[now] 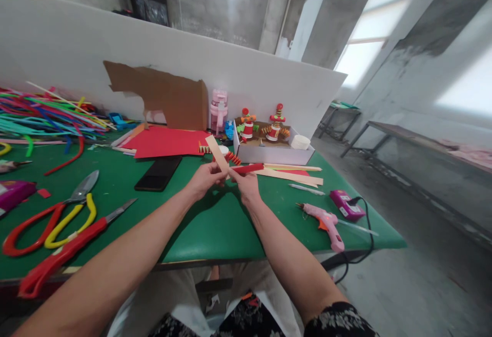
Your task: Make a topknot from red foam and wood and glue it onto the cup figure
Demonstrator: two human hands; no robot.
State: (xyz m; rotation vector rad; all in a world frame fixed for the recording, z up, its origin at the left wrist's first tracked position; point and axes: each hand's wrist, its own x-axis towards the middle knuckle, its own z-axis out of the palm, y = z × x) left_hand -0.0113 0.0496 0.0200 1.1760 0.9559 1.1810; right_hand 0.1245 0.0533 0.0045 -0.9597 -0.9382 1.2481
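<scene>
My left hand (pixel 204 178) is closed on a pale wooden strip (pixel 216 152) that slants up and to the left. My right hand (pixel 247 186) is closed on a red strip (pixel 249 168) that points right. The two strips cross between my hands, just above the green table (pixel 215 229). Both forearms reach in from the bottom of the view.
Red-and-yellow scissors (pixel 57 219) and a red-handled cutter (pixel 61 252) lie at the left. A black phone (pixel 158 173), red paper (pixel 165 141), pipe cleaners (pixel 46 114), a white box with figures (pixel 269 150), loose wooden strips (pixel 292 173) and a pink glue gun (pixel 325 222) surround my hands.
</scene>
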